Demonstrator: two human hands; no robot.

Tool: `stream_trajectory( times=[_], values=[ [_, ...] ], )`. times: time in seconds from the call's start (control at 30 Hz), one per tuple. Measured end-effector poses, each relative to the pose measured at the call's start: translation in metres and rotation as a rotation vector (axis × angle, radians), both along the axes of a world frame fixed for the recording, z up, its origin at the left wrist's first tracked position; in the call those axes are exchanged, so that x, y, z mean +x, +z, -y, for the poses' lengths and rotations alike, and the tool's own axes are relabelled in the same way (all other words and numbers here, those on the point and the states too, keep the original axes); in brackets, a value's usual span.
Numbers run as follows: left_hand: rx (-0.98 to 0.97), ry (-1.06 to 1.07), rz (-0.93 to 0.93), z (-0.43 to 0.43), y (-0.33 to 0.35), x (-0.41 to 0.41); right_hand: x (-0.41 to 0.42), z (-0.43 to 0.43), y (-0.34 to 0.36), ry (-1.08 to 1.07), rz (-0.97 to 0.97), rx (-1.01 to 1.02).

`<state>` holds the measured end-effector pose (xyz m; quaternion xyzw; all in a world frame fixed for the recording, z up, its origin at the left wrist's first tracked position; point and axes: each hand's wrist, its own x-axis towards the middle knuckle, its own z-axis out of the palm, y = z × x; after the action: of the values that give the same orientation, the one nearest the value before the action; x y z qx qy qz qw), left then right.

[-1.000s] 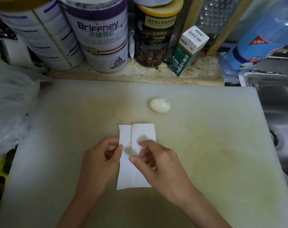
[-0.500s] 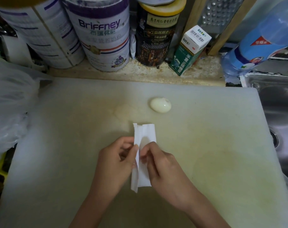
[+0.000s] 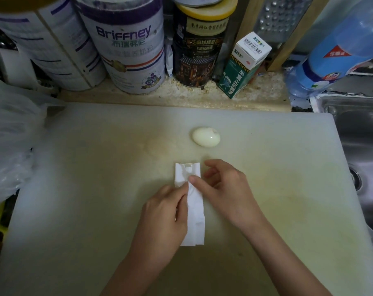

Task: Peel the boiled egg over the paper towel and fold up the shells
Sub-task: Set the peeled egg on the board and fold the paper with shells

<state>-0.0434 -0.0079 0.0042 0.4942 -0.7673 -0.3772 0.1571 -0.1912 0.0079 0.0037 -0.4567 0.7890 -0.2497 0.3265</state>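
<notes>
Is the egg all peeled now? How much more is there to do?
Nearly done. The egg lies bare on the cutting board, so peeling looks finished. The paper towel is folded into a narrow strip; the left hand holds its edge and the right hand presses it with the thumb. No shells show, so they are probably inside. Left: folding up the ends.

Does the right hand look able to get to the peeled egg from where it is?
Probably yes. The egg lies on the cutting board just beyond the right hand, with nothing between them. Its thumb would have to leave the paper towel first.
</notes>
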Motion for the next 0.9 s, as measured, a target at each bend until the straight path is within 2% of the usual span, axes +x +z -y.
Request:
stream_trajectory(
  times=[0.2, 0.37, 0.5, 0.63, 0.8, 0.9],
  values=[
    [-0.108, -0.086, 0.004, -0.010, -0.006, 0.008, 0.005, 0.027, -0.004, 0.112, -0.045, 0.036],
    [-0.190, -0.206, 0.029, -0.008, -0.017, 0.019, 0.001, 0.003, -0.009, 0.286, -0.104, -0.243],
    [-0.116, -0.067, -0.072, -0.004, -0.020, 0.018, 0.003, -0.029, -0.017, 0.396, -0.307, -0.388],
    [-0.009, 0.084, -0.155, -0.002, -0.020, 0.021, 0.008, -0.041, -0.019, 0.487, -0.525, -0.330],
    [-0.377, -0.289, 0.057, 0.012, -0.016, 0.029, 0.018, -0.051, -0.012, 0.549, -0.598, -0.242],
    [-0.456, -0.461, 0.147, 0.020, -0.017, 0.032, 0.011, -0.059, -0.008, 0.666, -0.590, -0.154]
  ],
)
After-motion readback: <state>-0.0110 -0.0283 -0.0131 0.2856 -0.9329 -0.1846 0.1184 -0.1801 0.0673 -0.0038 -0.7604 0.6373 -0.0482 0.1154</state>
